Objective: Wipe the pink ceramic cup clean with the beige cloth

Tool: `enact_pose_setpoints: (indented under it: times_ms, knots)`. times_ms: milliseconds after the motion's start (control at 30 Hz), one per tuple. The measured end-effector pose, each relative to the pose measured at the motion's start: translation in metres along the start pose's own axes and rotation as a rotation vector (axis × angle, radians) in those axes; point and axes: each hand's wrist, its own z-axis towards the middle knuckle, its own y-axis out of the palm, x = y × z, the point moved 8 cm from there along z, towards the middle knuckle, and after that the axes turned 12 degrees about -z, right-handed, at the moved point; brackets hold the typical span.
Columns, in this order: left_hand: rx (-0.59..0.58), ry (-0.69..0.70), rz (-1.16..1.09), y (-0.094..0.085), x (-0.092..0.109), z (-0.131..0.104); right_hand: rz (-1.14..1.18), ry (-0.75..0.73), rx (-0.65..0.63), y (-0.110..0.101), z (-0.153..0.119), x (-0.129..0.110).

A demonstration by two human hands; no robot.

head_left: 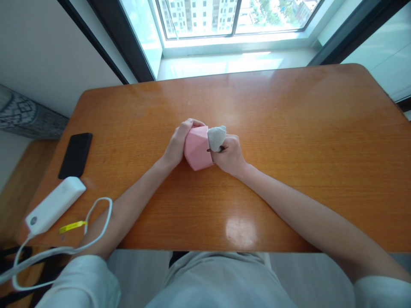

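A pink faceted pot (196, 149) lies tipped near the middle of the wooden table, its mouth facing right. My left hand (177, 143) wraps round its left and far side, with the fingers partly hidden behind it. At the mouth, my right hand (231, 156) is closed on a light grey cloth (216, 137), which bulges out above the fingers. Part of the cloth seems to go into the pot, but the inside is hidden. A small dark edge or strip shows between the cloth and my right fingers; I cannot make out what it is.
On the left of the wooden table (305, 171) lie a black phone (75, 155) and a white power strip (55, 206). Its white cable (107, 222), with a yellow tag (72, 226), loops over my left forearm. A window (234, 19) stands beyond the far edge.
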Motion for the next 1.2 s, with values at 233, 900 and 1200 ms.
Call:
enact_pose_setpoints:
  times_ms: [233, 900, 1200]
  knots:
    - [-0.068, 0.739, 0.280, 0.008, 0.046, -0.027, 0.042, 0.162, -0.037, 0.002, 0.001, 0.016]
    - [-0.001, 0.036, 0.065, 0.016, 0.031, -0.010, -0.043, -0.064, 0.033, -0.006, -0.002, -0.001]
    - [0.070, -0.166, -0.166, 0.010, 0.005, -0.006, -0.012, -0.090, 0.009, 0.000, -0.003, -0.004]
